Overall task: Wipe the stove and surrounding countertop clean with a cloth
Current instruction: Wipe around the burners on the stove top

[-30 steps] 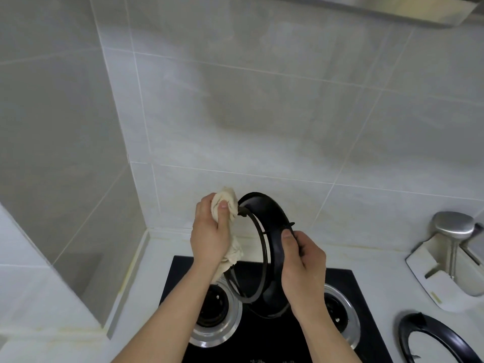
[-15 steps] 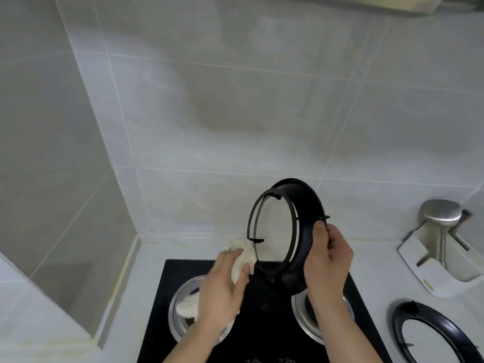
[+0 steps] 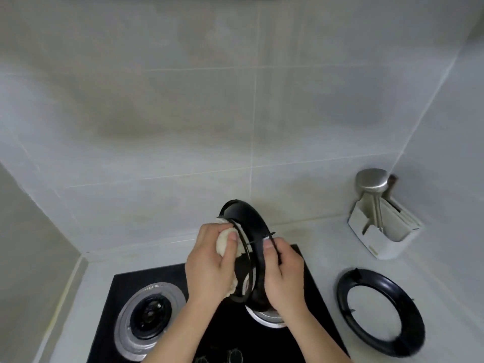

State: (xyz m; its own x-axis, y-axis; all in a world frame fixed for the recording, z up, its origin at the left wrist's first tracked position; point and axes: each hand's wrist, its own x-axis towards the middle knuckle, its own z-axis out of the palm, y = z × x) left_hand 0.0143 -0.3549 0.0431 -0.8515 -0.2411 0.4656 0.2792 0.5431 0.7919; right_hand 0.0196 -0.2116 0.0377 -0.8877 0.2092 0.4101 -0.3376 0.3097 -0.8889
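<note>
The left hand [image 3: 209, 265] has come back up with the crumpled cream cloth [image 3: 224, 241] and presses it on the round black metal burner ring [image 3: 248, 231]. The right hand [image 3: 281, 273] grips that ring above the black glass stove [image 3: 131, 281], so ring cleaning goes on. Another black ring [image 3: 379, 313] lies on the pale worktop [image 3: 445, 271] at 3 o'clock.

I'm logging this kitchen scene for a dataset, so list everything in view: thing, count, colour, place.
stove: 1, black glass, bottom centre
burner: 2, silver rings, left one bare, right one half hidden
pan support ring: 1, black, held upright over the stove
second ring: 1, black, flat on the countertop, right
cloth: 1, cream, pressed on the held ring
countertop: 1, pale grey
utensil holder: 1, white, back right
left hand: grips cloth
right hand: grips ring
</note>
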